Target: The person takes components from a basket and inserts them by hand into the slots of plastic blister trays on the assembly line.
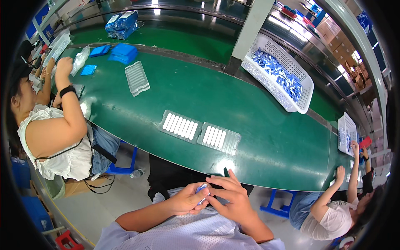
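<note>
Close in front of my body, off the table's near edge, my left hand (183, 201) is closed around a few small blue and white plastic pieces (201, 191). My right hand (231, 201) meets it there, thumb and fingertips at the pieces and the outer fingers raised; the exact grip is partly hidden. Beyond my hands, two clear plastic trays lie end to end on the green table. White sticks fill most of the left tray (163, 125). In the right tray (231, 144), several white sticks take up the left part and the other slots are bare.
Another clear slotted tray (137, 79) lies farther back, near blue packs (123, 53). A white basket (306, 100) of blue and white pieces stands at the far right beside a grey post (252, 31). Co-workers sit left (58, 133) and right (333, 218), with a smaller basket (346, 131) at right.
</note>
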The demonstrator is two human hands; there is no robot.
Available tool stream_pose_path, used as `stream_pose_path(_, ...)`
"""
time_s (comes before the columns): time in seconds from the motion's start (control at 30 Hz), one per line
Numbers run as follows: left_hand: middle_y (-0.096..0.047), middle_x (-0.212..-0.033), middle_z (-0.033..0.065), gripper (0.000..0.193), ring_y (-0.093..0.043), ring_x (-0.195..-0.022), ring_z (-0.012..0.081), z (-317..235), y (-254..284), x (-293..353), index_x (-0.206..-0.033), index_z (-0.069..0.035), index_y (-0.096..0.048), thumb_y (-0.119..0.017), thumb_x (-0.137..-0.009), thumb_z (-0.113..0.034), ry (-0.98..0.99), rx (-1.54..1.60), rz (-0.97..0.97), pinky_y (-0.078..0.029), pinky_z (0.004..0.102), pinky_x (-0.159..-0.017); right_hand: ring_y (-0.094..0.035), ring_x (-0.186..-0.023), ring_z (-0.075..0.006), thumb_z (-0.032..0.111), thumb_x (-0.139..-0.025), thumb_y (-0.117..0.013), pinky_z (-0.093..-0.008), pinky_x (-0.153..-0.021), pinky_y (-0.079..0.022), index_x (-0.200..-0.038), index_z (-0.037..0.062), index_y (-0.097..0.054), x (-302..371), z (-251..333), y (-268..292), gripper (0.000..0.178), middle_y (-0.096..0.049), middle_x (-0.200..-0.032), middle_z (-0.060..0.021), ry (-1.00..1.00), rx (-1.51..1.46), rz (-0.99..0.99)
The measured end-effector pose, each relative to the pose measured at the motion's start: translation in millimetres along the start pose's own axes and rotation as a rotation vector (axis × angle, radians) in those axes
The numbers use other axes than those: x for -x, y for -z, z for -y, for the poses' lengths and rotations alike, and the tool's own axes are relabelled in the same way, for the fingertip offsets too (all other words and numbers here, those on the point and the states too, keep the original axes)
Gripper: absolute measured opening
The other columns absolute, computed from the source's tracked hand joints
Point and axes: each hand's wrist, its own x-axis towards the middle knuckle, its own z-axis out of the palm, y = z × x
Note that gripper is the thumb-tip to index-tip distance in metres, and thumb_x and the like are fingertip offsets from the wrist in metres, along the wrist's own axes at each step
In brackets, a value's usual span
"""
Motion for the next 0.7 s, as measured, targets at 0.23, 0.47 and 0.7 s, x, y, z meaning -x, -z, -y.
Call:
stream_pose_path(0.23, -0.048, -0.069, 0.0032, 0.046, -0.04, -0.047, 0.0051, -10.1, -3.8, 1.7, -0.105, -0.004, -0.05, -0.05, -0.102, -0.049, 0.008, -0.003, -0.056, -0.031, 0.0195, -0.036, -0.068, -0.108, -0.0219, 0.018, -0.071, -0.085, -0.0607, -0.116, -0.029, -0.08, 0.0143, -0.078, -5.2, 3.5, 3.7, 0.012, -0.073, -0.113, -0.0021, 0.196, 0.241, -0.032)
stream_pose_path(0.47, -0.054, -0.073, 0.0056, 0.033, -0.039, -0.045, 0.0033, -21.6, -5.5, -2.6, -0.104, -0.003, -0.053, -0.054, -0.104, -0.035, 0.082, -0.012, -0.154, -0.029, 0.0197, -0.035, -0.066, -0.108, -0.0196, 0.018, -0.075, -0.08, -0.0599, -0.117, -0.029, -0.085, 0.0124, -0.075, -5.5, -0.7, 7.4, 0.013, -0.07, -0.115, 0.0001, 0.283, 0.309, -0.071)
stream_pose_path(0.7, -0.06, -0.077, 0.0088, 0.022, -0.041, -0.045, 0.003, -39.6, 12.0, 0.8, -0.103, 0.0, -0.058, -0.066, -0.099, -0.021, 0.167, -0.015, 0.095, -0.029, 0.0184, -0.037, -0.064, -0.086, -0.0181, 0.02, -0.071, -0.084, -0.0525, -0.105, -0.043, -0.087, 0.0149, -0.069, -1.6, -12.9, 29.0, 0.022, -0.067, -0.092, 0.0002, 0.509, 0.41, -0.035)
